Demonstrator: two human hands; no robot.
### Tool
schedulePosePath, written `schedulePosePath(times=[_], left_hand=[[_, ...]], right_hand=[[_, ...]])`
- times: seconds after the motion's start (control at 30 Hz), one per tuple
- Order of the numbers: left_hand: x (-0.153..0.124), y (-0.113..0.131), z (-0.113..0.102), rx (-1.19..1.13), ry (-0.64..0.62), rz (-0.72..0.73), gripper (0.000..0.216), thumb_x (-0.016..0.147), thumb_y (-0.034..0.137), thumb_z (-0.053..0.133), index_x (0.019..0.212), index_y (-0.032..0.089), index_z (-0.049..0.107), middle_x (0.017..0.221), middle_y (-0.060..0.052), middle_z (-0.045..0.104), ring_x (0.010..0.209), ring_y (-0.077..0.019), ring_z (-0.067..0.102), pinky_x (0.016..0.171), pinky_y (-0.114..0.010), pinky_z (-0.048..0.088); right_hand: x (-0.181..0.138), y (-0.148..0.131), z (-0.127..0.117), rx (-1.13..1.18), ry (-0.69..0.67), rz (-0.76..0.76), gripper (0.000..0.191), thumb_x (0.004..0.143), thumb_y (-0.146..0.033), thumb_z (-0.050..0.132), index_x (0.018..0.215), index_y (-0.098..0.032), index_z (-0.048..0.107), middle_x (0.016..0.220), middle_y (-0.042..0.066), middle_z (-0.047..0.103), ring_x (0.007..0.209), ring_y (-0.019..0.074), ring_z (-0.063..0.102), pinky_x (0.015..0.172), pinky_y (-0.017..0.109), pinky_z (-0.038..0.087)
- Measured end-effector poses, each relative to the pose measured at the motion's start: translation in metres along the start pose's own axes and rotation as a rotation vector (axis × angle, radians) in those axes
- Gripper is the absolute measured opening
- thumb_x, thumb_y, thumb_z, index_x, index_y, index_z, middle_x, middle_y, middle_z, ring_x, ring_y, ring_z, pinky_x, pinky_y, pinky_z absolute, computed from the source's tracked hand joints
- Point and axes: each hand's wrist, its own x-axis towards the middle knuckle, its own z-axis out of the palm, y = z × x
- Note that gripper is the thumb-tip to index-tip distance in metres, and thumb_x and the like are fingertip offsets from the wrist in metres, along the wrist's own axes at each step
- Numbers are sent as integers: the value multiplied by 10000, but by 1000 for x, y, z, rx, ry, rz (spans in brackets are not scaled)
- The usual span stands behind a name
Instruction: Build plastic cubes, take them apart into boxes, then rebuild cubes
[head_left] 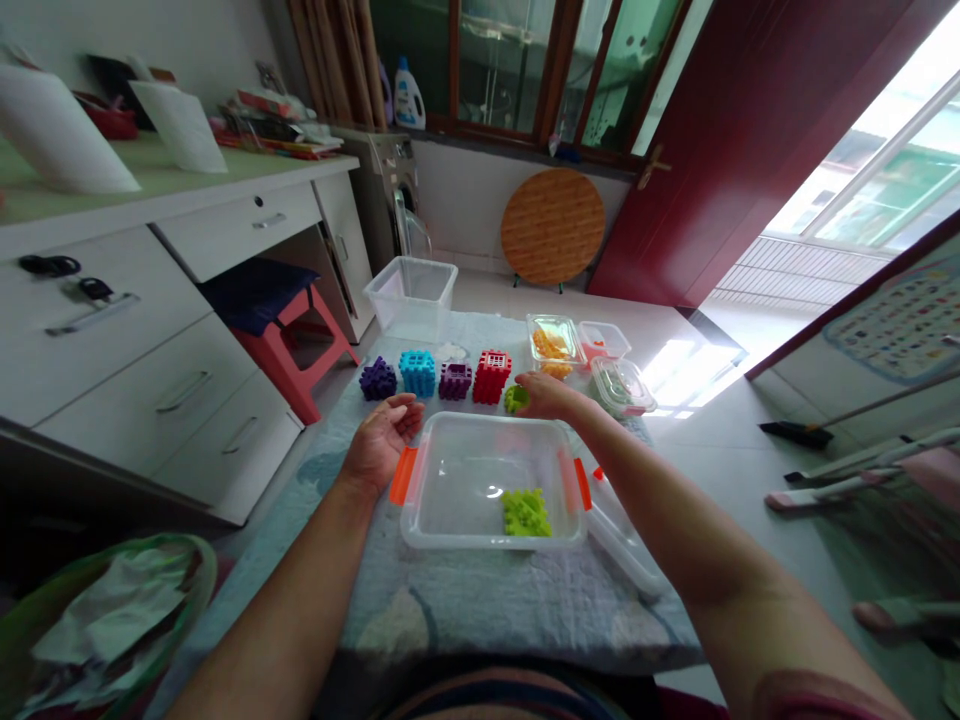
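My right hand (544, 395) reaches past the far side of a clear plastic box, its fingers closed round a lime-green interlocking block (516, 400) at the end of a row. The box (457, 490) has orange side handles, and a few flat lime-green pieces (526, 512) lie inside it. Beside its left handle, my left hand (386, 440) is held palm inward with loosely bent fingers and nothing in it. Along the row stand a dark purple block (378, 379), a blue block (417, 373), a plum-coloured block (455, 381) and a tall red block (493, 377).
A tall clear bin (411, 300) stands at the table's far left. Lidded containers (622, 387), one with orange pieces (551, 345), sit at the far right. A white lid (626, 545) lies under my right forearm. A pink stool (289, 350) is left of the cloth-covered table (405, 610).
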Motion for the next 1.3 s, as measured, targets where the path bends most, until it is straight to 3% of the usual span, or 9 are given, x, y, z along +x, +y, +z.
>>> schedulePosePath(times=[0.3, 0.43, 0.57, 0.7, 0.8, 0.9, 1.03, 1.3], left_hand=[[0, -1, 0, -2, 5, -11, 268, 634, 183, 698, 900, 161, 680, 784, -31, 716, 754, -138, 658, 714, -241, 509], [1, -2, -1, 6, -7, -6, 280, 637, 193, 697, 915, 162, 671, 792, -33, 716, 758, -143, 658, 712, -248, 506], [1, -2, -1, 25, -21, -1, 287, 642, 202, 698, 924, 157, 670, 799, -33, 714, 751, -143, 655, 705, -249, 495], [1, -3, -2, 34, -32, 11, 298, 637, 212, 712, 926, 155, 669, 798, -32, 713, 731, -140, 647, 697, -247, 483], [1, -3, -2, 50, -39, 25, 295, 647, 220, 711, 932, 156, 672, 801, -33, 709, 720, -150, 648, 694, -262, 485], [0, -4, -3, 52, -44, 28, 288, 653, 215, 704, 933, 159, 673, 795, -30, 707, 707, -154, 646, 693, -277, 490], [0, -4, -2, 35, -47, 20, 295, 642, 211, 716, 929, 153, 676, 785, -33, 715, 708, -141, 641, 692, -261, 487], [0, -3, -1, 46, -60, 16, 303, 643, 217, 713, 935, 151, 670, 782, -32, 714, 713, -140, 637, 681, -253, 482]], right_hand=[[16, -8, 7, -38, -30, -7, 461, 783, -387, 679, 1113, -66, 685, 1132, 198, 684, 1023, 261, 661, 826, 254, 471], [8, -7, -3, -48, -39, -2, 470, 765, -410, 690, 1088, -68, 695, 1098, 183, 695, 1009, 257, 654, 810, 254, 461], [-17, -5, -40, 6, 89, 12, 424, 764, -387, 685, 1077, -101, 686, 1058, 142, 695, 977, 246, 631, 810, 270, 448], [-60, -27, -91, 116, 253, -120, 410, 759, -371, 695, 1090, -131, 663, 1051, 106, 674, 945, 221, 597, 826, 283, 432], [-88, -61, -110, 207, 163, -297, 460, 748, -398, 719, 1138, -166, 645, 1082, 76, 664, 946, 208, 588, 826, 286, 429], [-95, -94, -100, 268, -53, -486, 494, 748, -427, 733, 1160, -168, 643, 1089, 67, 671, 928, 191, 596, 800, 272, 432], [-79, -116, -64, 152, -231, -536, 495, 741, -468, 735, 1102, -135, 673, 1027, 93, 695, 880, 205, 614, 746, 276, 436], [-59, -124, -26, -27, -195, -547, 487, 751, -410, 719, 1108, -83, 673, 1089, 163, 680, 963, 262, 650, 817, 315, 484]])
